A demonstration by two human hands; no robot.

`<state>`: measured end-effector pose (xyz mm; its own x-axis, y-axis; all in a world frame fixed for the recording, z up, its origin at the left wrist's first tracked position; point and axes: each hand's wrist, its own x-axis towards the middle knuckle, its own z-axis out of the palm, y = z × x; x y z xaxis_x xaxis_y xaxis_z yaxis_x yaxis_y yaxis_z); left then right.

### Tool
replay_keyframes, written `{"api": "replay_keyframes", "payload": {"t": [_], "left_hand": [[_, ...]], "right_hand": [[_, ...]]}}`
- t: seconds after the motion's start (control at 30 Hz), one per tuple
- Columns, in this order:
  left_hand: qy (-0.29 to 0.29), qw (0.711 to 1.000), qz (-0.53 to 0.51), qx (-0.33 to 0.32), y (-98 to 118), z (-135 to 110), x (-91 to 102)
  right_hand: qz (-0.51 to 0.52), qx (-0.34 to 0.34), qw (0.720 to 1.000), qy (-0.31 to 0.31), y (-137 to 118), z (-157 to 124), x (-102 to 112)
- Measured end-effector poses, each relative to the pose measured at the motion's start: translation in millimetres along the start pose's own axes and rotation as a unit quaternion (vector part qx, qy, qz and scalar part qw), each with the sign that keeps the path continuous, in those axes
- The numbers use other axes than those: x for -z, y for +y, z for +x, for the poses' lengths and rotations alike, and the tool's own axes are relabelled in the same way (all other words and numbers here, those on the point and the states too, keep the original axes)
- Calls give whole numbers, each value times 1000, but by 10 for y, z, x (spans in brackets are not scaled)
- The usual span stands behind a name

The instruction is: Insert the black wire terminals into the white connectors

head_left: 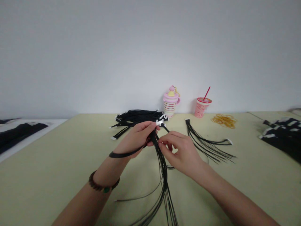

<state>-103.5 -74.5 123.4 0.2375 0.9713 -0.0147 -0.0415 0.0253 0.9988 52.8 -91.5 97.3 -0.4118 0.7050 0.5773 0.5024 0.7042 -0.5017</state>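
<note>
My left hand is closed around the upper end of a black wire harness, just below its white connector. The loose wires hang down toward me and fan out over the table. One flat black strand loops out to the left across my left wrist. My right hand pinches at the side of the same bundle, thumb and forefinger together against the wires. Exactly what lies between those fingertips is too small to make out. Behind my left hand is a pile of black cables with white connectors.
Another black wire harness lies to the right on the pale table. A pink lidded mug, a pink cup with straw and yellow rubber bands stand or lie near the wall. More black cables are at far right.
</note>
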Motion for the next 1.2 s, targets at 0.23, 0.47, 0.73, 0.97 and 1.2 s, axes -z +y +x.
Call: {"api": "replay_keyframes", "payload": {"t": [0.23,0.47,0.73,0.97,1.2], "left_hand": [[-21,999,28,-37,-26,10,-32],[-28,996,60,-53,-30,12,-35],[-20,996,87,-31,-35,50,73],[-26,995,86,-36,32,26,97],[-57,982,-145,102,72,22,123]], "right_hand": [[48,-53,997,-1,31,68,11],[98,-80,992,-28,75,103,41],[3,-8,1000,18,158,86,88],[16,21,999,45,160,83,79],[116,-27,993,24,192,71,57]]}}
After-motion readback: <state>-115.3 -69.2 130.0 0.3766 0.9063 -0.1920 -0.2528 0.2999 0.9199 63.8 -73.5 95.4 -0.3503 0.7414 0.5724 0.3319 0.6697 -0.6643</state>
